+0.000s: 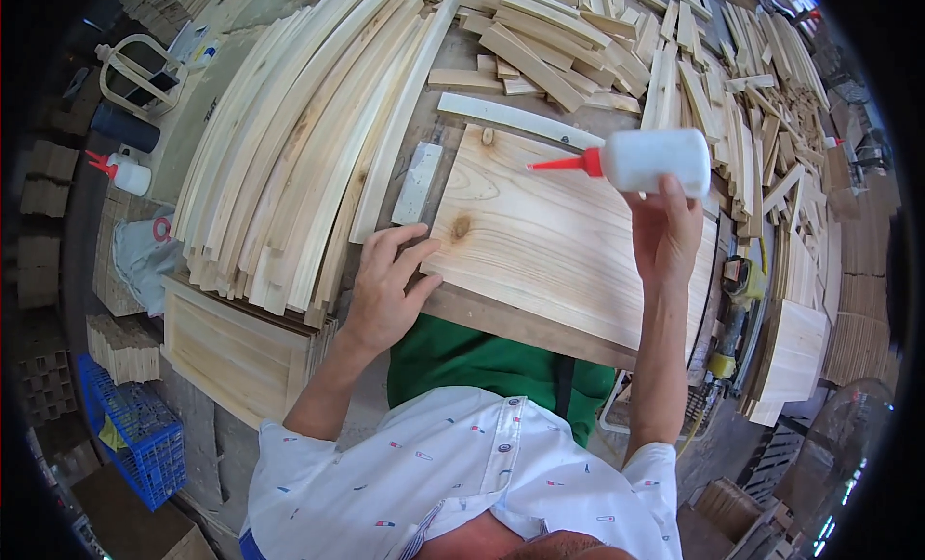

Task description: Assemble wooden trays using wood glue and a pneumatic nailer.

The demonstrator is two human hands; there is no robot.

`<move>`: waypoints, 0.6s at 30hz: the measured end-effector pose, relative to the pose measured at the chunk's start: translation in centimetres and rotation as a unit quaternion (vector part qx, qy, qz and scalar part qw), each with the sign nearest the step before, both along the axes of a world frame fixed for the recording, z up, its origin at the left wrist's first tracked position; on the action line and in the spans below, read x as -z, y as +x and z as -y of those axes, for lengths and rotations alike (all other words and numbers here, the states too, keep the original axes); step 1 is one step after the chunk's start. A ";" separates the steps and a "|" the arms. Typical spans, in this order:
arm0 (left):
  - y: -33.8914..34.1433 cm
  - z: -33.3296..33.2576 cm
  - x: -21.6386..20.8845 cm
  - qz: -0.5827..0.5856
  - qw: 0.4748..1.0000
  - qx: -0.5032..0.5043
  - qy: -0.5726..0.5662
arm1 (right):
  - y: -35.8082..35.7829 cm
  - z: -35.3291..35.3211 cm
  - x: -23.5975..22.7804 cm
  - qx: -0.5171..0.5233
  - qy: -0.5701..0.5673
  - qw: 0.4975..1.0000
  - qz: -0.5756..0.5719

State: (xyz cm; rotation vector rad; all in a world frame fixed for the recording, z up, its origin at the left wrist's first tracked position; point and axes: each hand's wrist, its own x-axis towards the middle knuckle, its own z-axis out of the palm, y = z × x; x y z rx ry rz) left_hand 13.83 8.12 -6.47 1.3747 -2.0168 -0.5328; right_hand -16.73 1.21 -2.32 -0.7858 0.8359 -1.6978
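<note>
A flat wooden panel (549, 233) with knots and wavy grain lies on the workbench in front of me. My right hand (667, 228) grips a white glue bottle (659, 161) with a red nozzle, raised over the panel's right part. The bottle is on its side, its nozzle pointing left. At the panel's left edge rests my left hand (393, 281), its fingers apart and the fingertips touching the wood. Past the panel's far edge lies a long pale strip (520, 119). A short whitish block (417, 182) sits just beyond my left hand.
Long wooden slats (299, 127) are stacked on the left. Loose offcuts (559, 50) pile up at the back and right. A second glue bottle (129, 175) stands far left, above a blue crate (145, 435). A tool with a yellow hose (742, 281) lies right of the panel.
</note>
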 end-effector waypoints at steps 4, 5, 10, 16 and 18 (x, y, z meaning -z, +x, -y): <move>0.6 0.5 1.1 -0.038 0.999 0.024 0.020 | 2.0 3.0 -0.1 -0.041 -0.005 0.997 -0.058; 0.7 0.4 1.2 -0.040 0.999 0.029 0.013 | 2.4 3.7 0.4 -0.035 0.006 0.997 -0.069; 0.8 0.5 1.3 -0.047 0.998 0.033 0.018 | 3.9 5.8 1.2 -0.034 0.036 0.992 -0.114; 0.9 0.6 1.3 -0.044 0.998 0.032 0.017 | 4.8 6.7 1.3 -0.013 0.037 0.991 -0.128; 0.9 0.6 1.3 -0.051 0.998 0.029 0.025 | 4.8 6.9 1.6 -0.014 0.037 0.990 -0.137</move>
